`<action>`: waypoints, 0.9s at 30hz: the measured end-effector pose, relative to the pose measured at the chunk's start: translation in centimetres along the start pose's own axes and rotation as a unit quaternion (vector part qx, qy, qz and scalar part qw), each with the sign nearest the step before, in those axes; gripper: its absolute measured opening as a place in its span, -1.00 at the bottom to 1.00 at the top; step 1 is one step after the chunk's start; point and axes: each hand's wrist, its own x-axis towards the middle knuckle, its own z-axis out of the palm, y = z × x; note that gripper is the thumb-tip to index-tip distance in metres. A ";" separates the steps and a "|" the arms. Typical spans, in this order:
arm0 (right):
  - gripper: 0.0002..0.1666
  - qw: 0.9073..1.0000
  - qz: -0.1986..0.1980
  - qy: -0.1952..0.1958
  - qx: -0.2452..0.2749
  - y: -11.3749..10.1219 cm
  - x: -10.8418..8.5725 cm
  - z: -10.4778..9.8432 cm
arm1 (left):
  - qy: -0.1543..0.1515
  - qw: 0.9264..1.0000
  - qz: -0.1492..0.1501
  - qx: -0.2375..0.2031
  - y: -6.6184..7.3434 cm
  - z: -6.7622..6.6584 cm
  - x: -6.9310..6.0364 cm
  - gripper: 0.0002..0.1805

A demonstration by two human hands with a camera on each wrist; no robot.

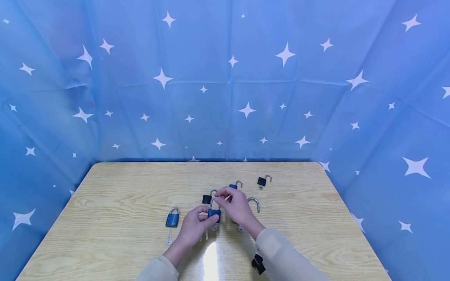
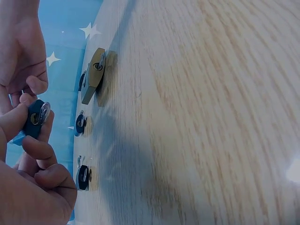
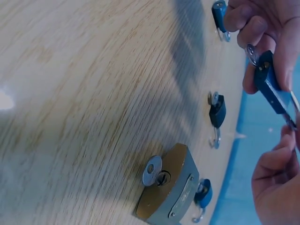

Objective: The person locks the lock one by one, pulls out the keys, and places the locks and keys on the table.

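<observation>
Head view: above the table I see the curled left hand and pinching right hand hold a blue padlock between them, long axis running from shackle, nearer the right, to key, nearer the left.

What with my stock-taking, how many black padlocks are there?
2: one black padlock behind the blue padlock in the left hand, another black padlock farther back on the table, to the right.

Left fingers grip blue padlock, key seemingly inserted.
</observation>
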 end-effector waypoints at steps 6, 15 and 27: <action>-0.92 1.000 0.005 -0.004 -0.007 -0.1 0.1 0.0 | -0.006 1.000 0.018 0.005 0.0 0.1 -0.1 -0.51; -0.94 1.000 0.003 -0.010 -0.009 -0.2 0.2 -0.2 | 0.004 1.000 0.011 0.011 0.4 0.4 0.0 -0.64; -0.93 1.000 -0.004 0.001 0.001 -1.0 0.3 -0.1 | 0.012 1.000 -0.008 -0.009 1.4 0.1 0.3 -0.70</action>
